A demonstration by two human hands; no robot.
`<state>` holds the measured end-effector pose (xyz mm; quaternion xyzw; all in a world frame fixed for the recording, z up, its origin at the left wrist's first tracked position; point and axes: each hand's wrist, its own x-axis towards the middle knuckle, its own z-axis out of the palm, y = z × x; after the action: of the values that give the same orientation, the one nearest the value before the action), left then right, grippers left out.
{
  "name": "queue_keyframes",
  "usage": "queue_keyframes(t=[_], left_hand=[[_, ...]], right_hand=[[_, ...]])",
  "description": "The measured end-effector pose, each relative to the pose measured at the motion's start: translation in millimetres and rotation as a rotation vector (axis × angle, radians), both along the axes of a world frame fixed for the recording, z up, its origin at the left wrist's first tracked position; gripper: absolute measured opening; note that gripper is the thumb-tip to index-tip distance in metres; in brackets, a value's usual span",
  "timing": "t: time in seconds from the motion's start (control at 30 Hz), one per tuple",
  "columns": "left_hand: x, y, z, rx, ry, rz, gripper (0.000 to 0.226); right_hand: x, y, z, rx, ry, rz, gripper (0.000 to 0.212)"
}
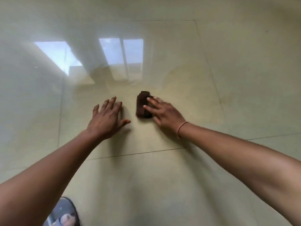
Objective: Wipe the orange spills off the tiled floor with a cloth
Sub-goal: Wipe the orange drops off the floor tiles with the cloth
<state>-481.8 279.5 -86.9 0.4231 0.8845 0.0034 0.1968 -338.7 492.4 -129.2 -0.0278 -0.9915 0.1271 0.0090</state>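
Note:
A dark brown folded cloth (142,103) lies on the glossy cream tiled floor (162,176). My right hand (164,112) rests on the cloth's right side, fingers spread flat across it. My left hand (106,118) lies flat on the tile a little to the left of the cloth, fingers apart and holding nothing. A faint yellowish smear (180,74) shows on the tile beyond the cloth. No strong orange patch is clear in this blurred view.
Window reflections (121,57) shine on the floor beyond my hands. Grout lines (138,154) cross the floor just in front of my wrists. A foot in a patterned garment (65,214) shows at the bottom left edge. A thin bracelet (181,128) circles my right wrist.

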Motion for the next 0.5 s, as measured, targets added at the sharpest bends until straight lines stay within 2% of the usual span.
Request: queue_keyframes(t=[0.03,0.07,0.13,0.17,0.2,0.23,0.3,0.33,0.37,0.4,0.43,0.47,0.5], left_hand=[[-6.3,-15.5,3.8,-0.015,0.008,0.057,0.085],[-12.1,-30.1,5.5,-0.038,0.014,0.111,0.088],[-24.4,-62.9,7.3,-0.099,0.009,0.227,0.095],[-30.1,-79.2,7.0,-0.122,-0.001,0.282,0.099],[-33.5,-91.5,6.7,-0.138,-0.023,0.326,0.103],[-34.9,-101.8,5.9,-0.150,-0.046,0.352,0.106],[-36.8,-117.3,4.3,-0.159,-0.073,0.361,0.109],[-36.1,-120.6,4.0,-0.163,-0.077,0.351,0.110],[-35.2,-120.0,3.3,-0.162,-0.079,0.339,0.110],[-34.1,-118.9,2.3,-0.158,-0.077,0.330,0.109],[-35.0,-121.9,1.7,-0.149,-0.076,0.333,0.107],[-33.9,-120.8,0.8,-0.142,-0.073,0.323,0.105],[-34.8,-125.8,-0.8,-0.133,-0.059,0.322,0.103]], right_hand=[[-8.8,6.8,0.2,-0.008,0.014,-0.043,0.051],[-17.6,14.1,0.0,-0.036,0.024,-0.206,0.050],[-42.7,13.2,-0.6,-0.114,0.013,-0.697,0.050],[-58.9,-3.9,1.2,-0.120,-0.006,-0.847,0.051],[-72.9,-26.7,0.8,-0.118,-0.003,-0.845,0.052],[-82.7,-54.3,-1.2,-0.129,0.039,-0.713,0.052],[-85.7,-110.9,-8.3,-0.138,0.090,-0.168,0.049],[-76.8,-128.7,-9.3,-0.120,0.029,0.090,0.048],[-70.8,-127.4,-8.5,-0.096,-0.020,0.270,0.048],[-72.6,-113.7,-9.8,-0.066,0.021,0.341,0.048],[-82.1,-101.3,-9.9,-0.063,0.064,0.281,0.047],[-90.7,-85.0,-7.8,-0.085,0.096,0.072,0.046],[-106.4,-75.8,-4.1,-0.113,0.107,-0.225,0.047]])
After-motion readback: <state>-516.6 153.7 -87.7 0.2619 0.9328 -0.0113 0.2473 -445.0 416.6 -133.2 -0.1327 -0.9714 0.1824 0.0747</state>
